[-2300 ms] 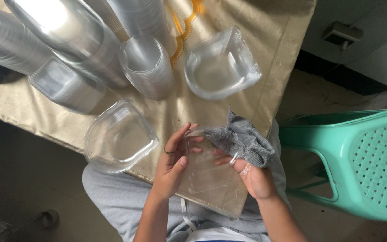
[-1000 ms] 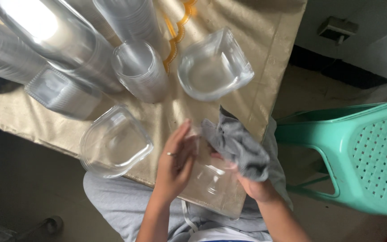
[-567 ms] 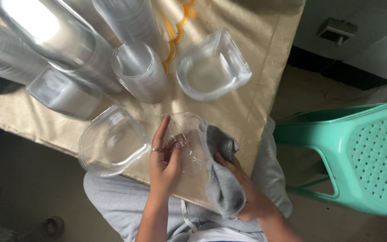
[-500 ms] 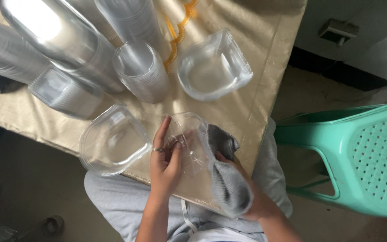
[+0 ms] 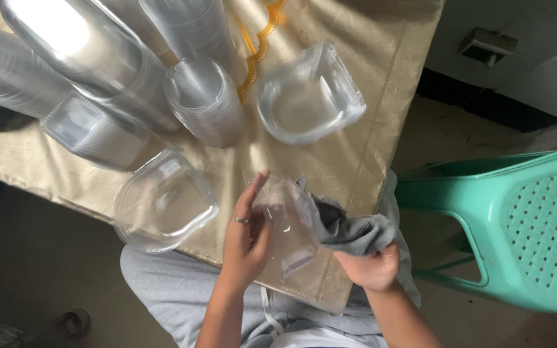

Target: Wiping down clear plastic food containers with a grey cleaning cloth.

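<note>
Head view: the left hand [image 5: 245,241] is closed around a clear plastic container [image 5: 286,225], fingers along its left side, a ring on one finger. The container is held tilted above the near edge of the table [image 5: 369,129], which is covered in a gold cloth. The right hand [image 5: 372,267] grips a grey rag [image 5: 349,229], bunched and pressed against the container's right side. On the table, a second clear container [image 5: 162,203] sits at the near edge, just left of the left hand. A third [image 5: 311,96] lies further back. Stacks of clear containers [image 5: 98,64] lie across the far left. A green plastic stool [image 5: 517,225] stands to the right, apart from the table.
</note>
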